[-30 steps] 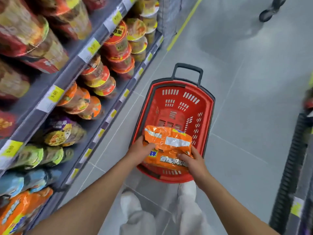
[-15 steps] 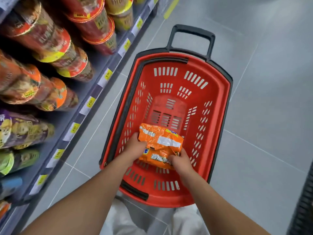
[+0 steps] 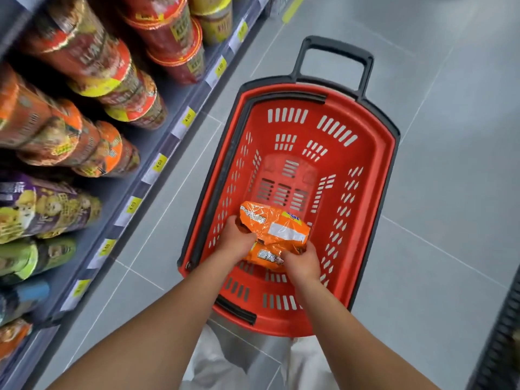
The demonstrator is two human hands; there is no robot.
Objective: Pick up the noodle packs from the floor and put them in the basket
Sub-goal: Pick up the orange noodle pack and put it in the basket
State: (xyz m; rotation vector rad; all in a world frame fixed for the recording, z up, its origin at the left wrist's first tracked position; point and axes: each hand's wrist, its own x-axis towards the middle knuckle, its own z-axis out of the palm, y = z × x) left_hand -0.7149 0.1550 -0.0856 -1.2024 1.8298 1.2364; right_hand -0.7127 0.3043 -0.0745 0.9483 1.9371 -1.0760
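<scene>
A red plastic basket (image 3: 374,153) with a black rim and a black pull handle (image 3: 334,52) stands on the grey tiled floor. Inside it, low over the near end of its bottom, are orange noodle packs (image 3: 277,225); there seem to be two, one on top of the other. My left hand (image 3: 235,240) grips their left edge. My right hand (image 3: 302,266) grips their near right corner. Both forearms reach down over the basket's near rim. The rest of the basket holds nothing else.
A grey shelf unit (image 3: 157,164) with yellow price tags runs along the left, stacked with cup noodle tubs (image 3: 118,77). Grey floor tiles (image 3: 450,192) lie to the right of the basket. A dark object (image 3: 503,333) shows at the right edge. My white trousers (image 3: 213,364) are below.
The view has moved closer to the basket and tilted down. Both hands have carried the orange packs from above the near rim down inside the basket.
</scene>
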